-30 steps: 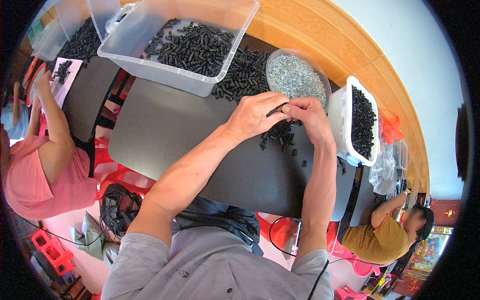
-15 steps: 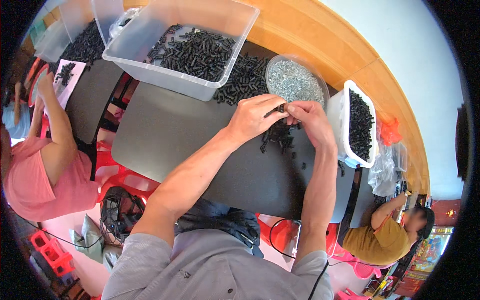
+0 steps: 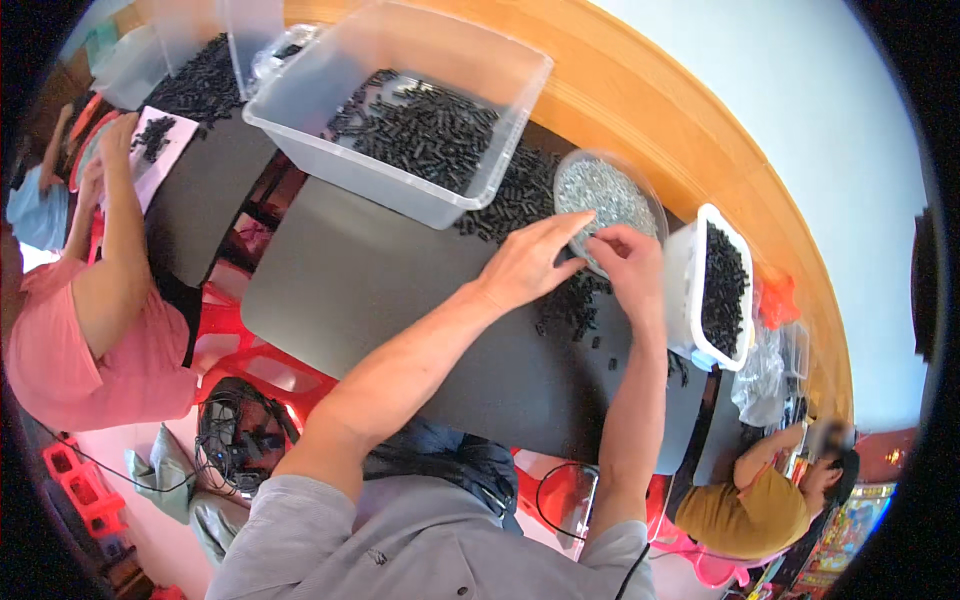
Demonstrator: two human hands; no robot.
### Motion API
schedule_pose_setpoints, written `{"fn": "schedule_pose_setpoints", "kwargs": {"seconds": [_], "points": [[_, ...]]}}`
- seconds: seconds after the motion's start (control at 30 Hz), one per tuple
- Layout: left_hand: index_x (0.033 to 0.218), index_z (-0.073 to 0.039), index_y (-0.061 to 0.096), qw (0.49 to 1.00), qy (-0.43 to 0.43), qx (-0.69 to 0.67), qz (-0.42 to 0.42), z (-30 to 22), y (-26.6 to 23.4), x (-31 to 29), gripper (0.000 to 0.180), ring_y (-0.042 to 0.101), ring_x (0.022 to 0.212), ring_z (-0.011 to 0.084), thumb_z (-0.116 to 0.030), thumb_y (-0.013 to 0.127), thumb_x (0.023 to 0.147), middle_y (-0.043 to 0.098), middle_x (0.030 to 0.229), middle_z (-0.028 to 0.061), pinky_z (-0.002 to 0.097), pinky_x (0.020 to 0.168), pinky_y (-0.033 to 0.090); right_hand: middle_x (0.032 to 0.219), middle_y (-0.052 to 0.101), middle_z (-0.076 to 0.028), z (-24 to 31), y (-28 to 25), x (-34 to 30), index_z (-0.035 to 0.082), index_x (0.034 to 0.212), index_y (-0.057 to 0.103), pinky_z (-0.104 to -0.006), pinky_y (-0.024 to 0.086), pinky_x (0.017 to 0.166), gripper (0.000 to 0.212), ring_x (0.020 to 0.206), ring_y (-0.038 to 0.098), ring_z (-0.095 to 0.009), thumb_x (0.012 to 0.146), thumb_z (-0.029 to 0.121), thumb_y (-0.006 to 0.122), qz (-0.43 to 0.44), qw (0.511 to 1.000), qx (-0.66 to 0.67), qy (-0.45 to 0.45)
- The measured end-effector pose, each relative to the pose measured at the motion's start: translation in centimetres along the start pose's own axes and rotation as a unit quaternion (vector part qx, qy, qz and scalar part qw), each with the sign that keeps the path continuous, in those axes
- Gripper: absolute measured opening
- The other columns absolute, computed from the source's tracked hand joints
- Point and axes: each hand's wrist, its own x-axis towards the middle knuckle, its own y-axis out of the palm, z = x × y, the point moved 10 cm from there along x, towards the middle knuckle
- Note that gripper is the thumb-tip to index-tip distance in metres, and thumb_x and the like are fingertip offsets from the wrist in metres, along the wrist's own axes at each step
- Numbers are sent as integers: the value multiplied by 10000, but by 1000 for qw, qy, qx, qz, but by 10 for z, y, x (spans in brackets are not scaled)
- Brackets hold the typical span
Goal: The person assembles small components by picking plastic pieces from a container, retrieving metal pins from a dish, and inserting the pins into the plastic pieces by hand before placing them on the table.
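1. Your left hand (image 3: 525, 265) lies flat, fingers released, at the screw bowl (image 3: 608, 197) rim.
2. Your right hand (image 3: 625, 262) pinches at that rim; whether it grips a screw, I cannot tell.
3. Black parts (image 3: 572, 308) lie loose on the worktop (image 3: 380, 290), within reach.

Dark table (image 3: 380, 300), clear bins (image 3: 420, 200), apparently loose black pieces (image 3: 575, 305)
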Motion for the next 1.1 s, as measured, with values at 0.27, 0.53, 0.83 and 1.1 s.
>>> {"fn": "schedule_pose_setpoints", "kwargs": {"seconds": [0.27, 0.53, 0.83, 1.1], "points": [[1228, -71, 614, 1000, 4, 25, 0, 3, -3, 4, 380, 656, 1037, 362, -35, 663, 853, 652, 1160, 154, 420, 869, 564, 908, 748, -136, 116, 14, 46, -15, 1048, 719, -294, 558, 733, 225, 805, 715, -151, 857, 104, 714, -22, 971, 167, -170], [1122, -62, 680, 1000, -22, 10, -6, 14, -3, 1, 276, 683, 945, 343, -2, 658, 853, 689, 1059, 131, 405, 798, 571, 822, 717, -146, 52, -23, -29, 11, 970, 724, -328, 535, 691, 144, 738, 701, -187, 858, 96, 691, -21, 992, -120, -36], [1097, -69, 714, 999, -29, 14, -1, 12, 4, 4, 245, 703, 884, 292, -6, 655, 867, 709, 1022, 113, 359, 769, 581, 866, 720, -140, -66, -67, -121, 56, 1041, 709, -394, 538, 738, 250, 796, 702, -291, 793, 76, 723, 42, 963, -222, 145], [1091, -66, 710, 999, -25, 10, 17, 11, 8, 1, 243, 704, 889, 289, -3, 670, 859, 712, 1016, 110, 356, 764, 580, 836, 705, -166, -73, -43, -131, 30, 1010, 681, -441, 534, 727, 254, 803, 691, -348, 772, 92, 747, 42, 964, -229, 126]]}}
